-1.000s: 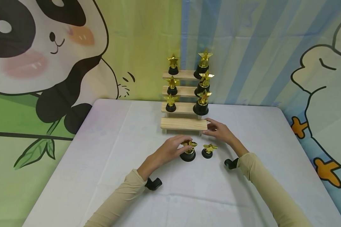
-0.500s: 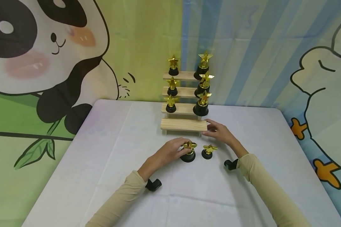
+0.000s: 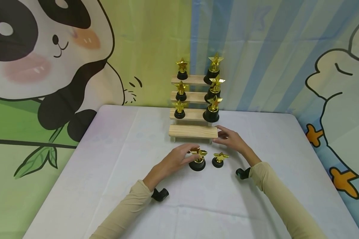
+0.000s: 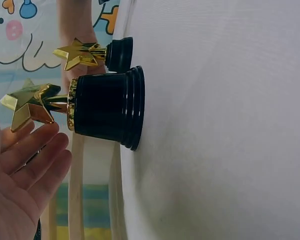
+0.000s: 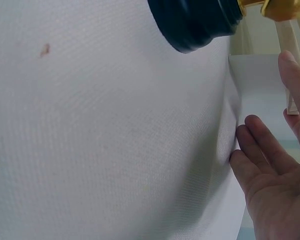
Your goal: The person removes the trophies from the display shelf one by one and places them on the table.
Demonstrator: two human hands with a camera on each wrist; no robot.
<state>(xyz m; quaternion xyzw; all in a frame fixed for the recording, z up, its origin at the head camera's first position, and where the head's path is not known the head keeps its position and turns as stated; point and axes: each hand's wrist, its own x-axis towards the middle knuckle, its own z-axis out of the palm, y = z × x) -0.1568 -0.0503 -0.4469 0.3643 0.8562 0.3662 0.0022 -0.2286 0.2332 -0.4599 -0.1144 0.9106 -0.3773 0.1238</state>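
Observation:
The larger star trophy [image 3: 197, 166], gold on a black base, stands upright on the white table. My left hand [image 3: 177, 157] is at its star, thumb on the near side and fingers behind. In the left wrist view, those fingers [image 4: 47, 160] are loosely extended beside the star [image 4: 32, 105] without curling round it. A smaller star trophy [image 3: 217, 162] stands just to the right. My right hand [image 3: 231, 138] is at the right end of the lowest wooden shelf [image 3: 193, 131]. In the right wrist view its fingers [image 5: 270, 145] are spread apart, holding nothing.
Behind the lowest shelf rise three more wooden steps, each bearing a small trophy at left, such as the front one [image 3: 179, 111], and a larger trophy [image 3: 211, 113] at right. A cartoon-printed curtain [image 3: 155, 49] hangs behind the table [image 3: 122, 166].
My left hand has shifted very slightly to the left at the larger trophy's star. The right hand stays at the shelf's end, and the trophies stand as before.

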